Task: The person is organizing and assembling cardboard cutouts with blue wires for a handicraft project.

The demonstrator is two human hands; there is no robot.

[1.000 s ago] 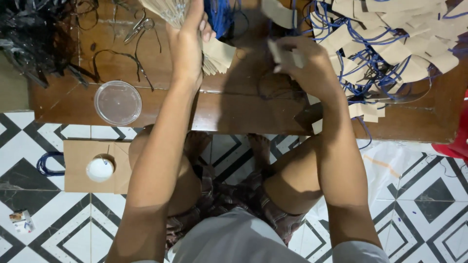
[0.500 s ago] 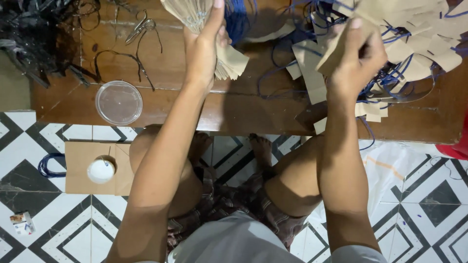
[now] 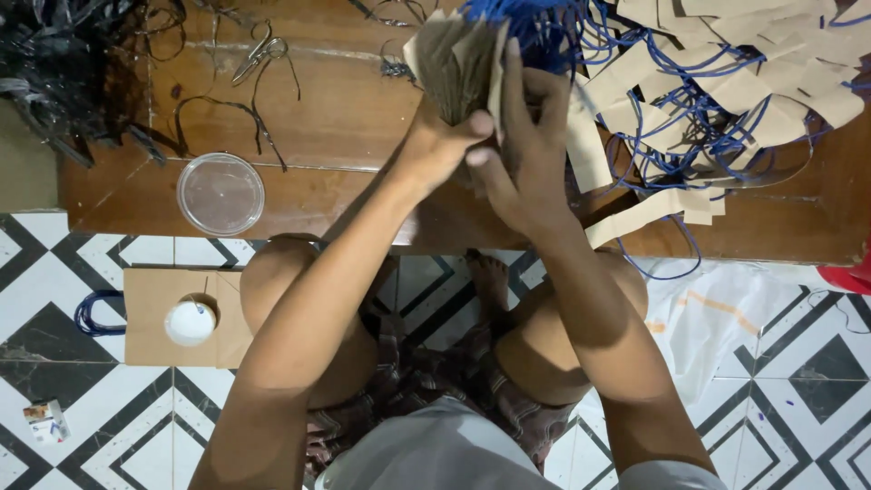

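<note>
**Both hands closed on a stack of brown paper**

We see the left hand (image 3: 440, 145) wrapped around the lower end of a stack of brown paper pieces (image 3: 458, 59), fingers curled and pressed tight on it. The right hand (image 3: 526, 150) clasps the same stack from the other side, its fingers (image 3: 515, 77) lying flat up against the outermost piece and its thumb meeting the left one. The stack stands fanned out at the top, held above the wooden surface (image 3: 336, 109), near its middle and toward the far edge.

Just behind the stack sits a bunch of blue cords (image 3: 535, 32). To the right, loose paper pieces (image 3: 726, 82) lie scattered on the surface with more blue cord threaded among them; a few strips hang toward the near edge.

To the left, well apart from the hands, a clear round lid (image 3: 220, 193) rests near the front of the surface. Scissors (image 3: 257, 50) lie further back, with thin black cords beside them, and a tangle of black cords (image 3: 63, 68) fills the far left corner.

Below the surface, on the black-and-white tiled floor (image 3: 54, 345), a cardboard piece (image 3: 150, 313) carries a small white cup (image 3: 190, 323). A small box (image 3: 45, 422) lies near the left bottom corner
</note>
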